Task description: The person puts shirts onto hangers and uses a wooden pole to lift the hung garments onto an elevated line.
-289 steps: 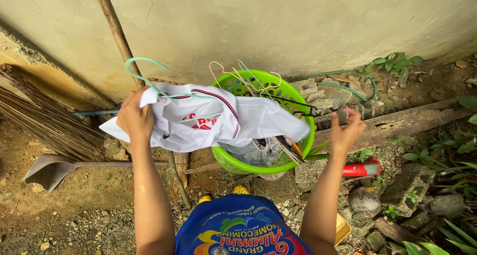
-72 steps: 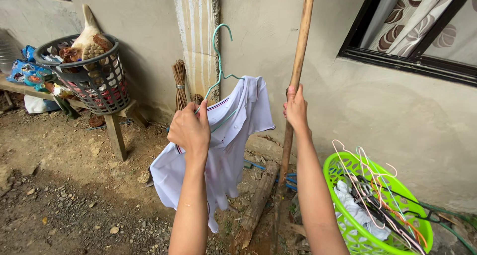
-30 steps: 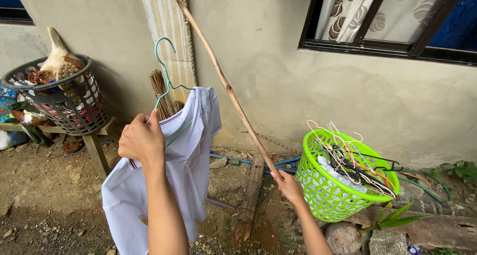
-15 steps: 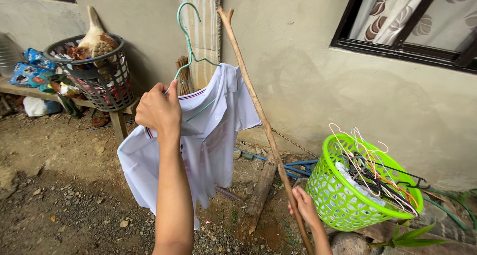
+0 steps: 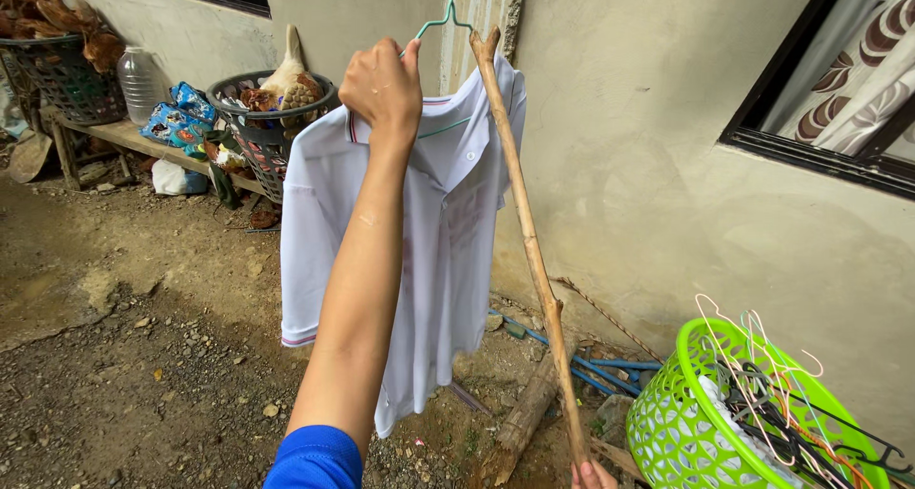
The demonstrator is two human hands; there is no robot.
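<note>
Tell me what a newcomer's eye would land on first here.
First, the white shirt held up mid-frame on a teal hanger by the left hand. Next, the forked wooden pole slanting up beside it, gripped at the bottom edge by the right hand. Then the bright green basket of hangers, lower right.

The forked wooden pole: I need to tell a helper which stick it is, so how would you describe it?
Start at the grey house wall left of the window. In front of it hangs a white shirt, held up by the left hand. The forked wooden pole slants along its right side, long, thin and knobbly, gripped at the bottom by the right hand.
</note>
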